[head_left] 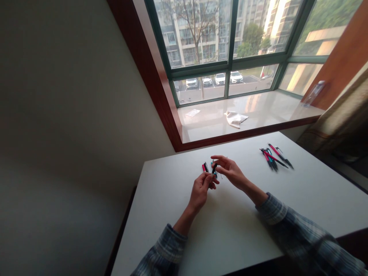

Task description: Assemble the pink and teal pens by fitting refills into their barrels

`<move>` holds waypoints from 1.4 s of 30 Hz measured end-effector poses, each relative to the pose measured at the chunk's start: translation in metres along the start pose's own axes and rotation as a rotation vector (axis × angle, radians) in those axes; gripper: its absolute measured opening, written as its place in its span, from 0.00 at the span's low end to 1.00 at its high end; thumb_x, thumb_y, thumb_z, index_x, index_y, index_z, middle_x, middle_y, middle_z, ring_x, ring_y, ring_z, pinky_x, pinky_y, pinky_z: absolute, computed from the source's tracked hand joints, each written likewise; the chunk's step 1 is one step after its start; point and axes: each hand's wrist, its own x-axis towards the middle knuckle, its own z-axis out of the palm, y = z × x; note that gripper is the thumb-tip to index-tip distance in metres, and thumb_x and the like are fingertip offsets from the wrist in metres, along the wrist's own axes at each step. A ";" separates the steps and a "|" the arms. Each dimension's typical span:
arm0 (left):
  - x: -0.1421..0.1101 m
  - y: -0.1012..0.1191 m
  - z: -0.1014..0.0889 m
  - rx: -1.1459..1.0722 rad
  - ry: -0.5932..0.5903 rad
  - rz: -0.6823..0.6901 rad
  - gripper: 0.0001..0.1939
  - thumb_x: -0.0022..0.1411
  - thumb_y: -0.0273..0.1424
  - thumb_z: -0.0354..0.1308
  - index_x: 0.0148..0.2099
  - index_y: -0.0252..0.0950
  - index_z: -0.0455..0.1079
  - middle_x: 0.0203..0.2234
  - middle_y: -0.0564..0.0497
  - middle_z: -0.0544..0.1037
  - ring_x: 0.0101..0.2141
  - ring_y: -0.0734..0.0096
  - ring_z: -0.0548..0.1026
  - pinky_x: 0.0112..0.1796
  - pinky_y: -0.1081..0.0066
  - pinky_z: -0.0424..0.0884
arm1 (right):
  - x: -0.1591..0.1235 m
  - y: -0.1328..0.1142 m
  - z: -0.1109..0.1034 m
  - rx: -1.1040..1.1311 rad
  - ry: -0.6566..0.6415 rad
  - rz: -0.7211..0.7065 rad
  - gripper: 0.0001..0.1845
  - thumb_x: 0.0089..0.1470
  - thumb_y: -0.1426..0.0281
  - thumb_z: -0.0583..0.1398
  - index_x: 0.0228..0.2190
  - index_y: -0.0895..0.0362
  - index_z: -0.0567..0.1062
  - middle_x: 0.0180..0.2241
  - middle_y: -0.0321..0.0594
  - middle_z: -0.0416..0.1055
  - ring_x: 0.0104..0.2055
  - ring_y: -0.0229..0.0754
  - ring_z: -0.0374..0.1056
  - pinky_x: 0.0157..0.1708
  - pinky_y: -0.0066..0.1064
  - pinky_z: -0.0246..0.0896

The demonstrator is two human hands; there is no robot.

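Observation:
Over the far middle of a white table [230, 214], my left hand [201, 189] and my right hand [230, 170] meet. Both pinch a small dark pen part [214, 168] between their fingertips. Just beyond the fingers lie a few short pen pieces [205, 167], red, black and teal, on the tabletop. The part is too small to name exactly.
A bundle of several red, teal and black pens [274, 156] lies at the far right of the table. Behind the table runs a pale window sill [258, 111] with a crumpled cloth [235, 118] and a paper slip [192, 112]. A curtain [339, 119] hangs at right.

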 end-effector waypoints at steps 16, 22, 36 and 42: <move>0.000 0.000 0.001 0.017 0.004 0.004 0.23 0.69 0.50 0.56 0.40 0.33 0.72 0.32 0.45 0.81 0.28 0.70 0.73 0.34 0.69 0.70 | 0.000 -0.003 -0.002 -0.020 0.011 -0.014 0.27 0.54 0.63 0.70 0.55 0.52 0.74 0.46 0.44 0.78 0.51 0.48 0.73 0.47 0.38 0.71; 0.000 0.000 0.000 0.000 -0.001 -0.007 0.22 0.69 0.49 0.57 0.41 0.32 0.73 0.32 0.45 0.81 0.28 0.70 0.73 0.34 0.69 0.70 | 0.000 -0.002 -0.003 -0.016 0.030 -0.007 0.27 0.54 0.62 0.70 0.53 0.53 0.75 0.41 0.44 0.78 0.45 0.47 0.74 0.45 0.39 0.71; 0.001 0.000 0.000 -0.047 -0.051 -0.034 0.20 0.66 0.46 0.62 0.45 0.33 0.75 0.40 0.42 0.82 0.41 0.63 0.78 0.46 0.65 0.70 | 0.004 -0.040 -0.001 0.091 0.143 -0.119 0.29 0.52 0.63 0.72 0.54 0.50 0.75 0.41 0.40 0.80 0.44 0.44 0.75 0.46 0.37 0.73; 0.002 -0.005 -0.003 -0.159 -0.021 -0.045 0.19 0.64 0.45 0.65 0.44 0.34 0.75 0.40 0.43 0.81 0.40 0.63 0.78 0.47 0.63 0.70 | 0.010 -0.036 -0.055 -0.206 0.290 -0.099 0.22 0.55 0.61 0.68 0.51 0.51 0.78 0.44 0.42 0.80 0.43 0.45 0.77 0.43 0.38 0.76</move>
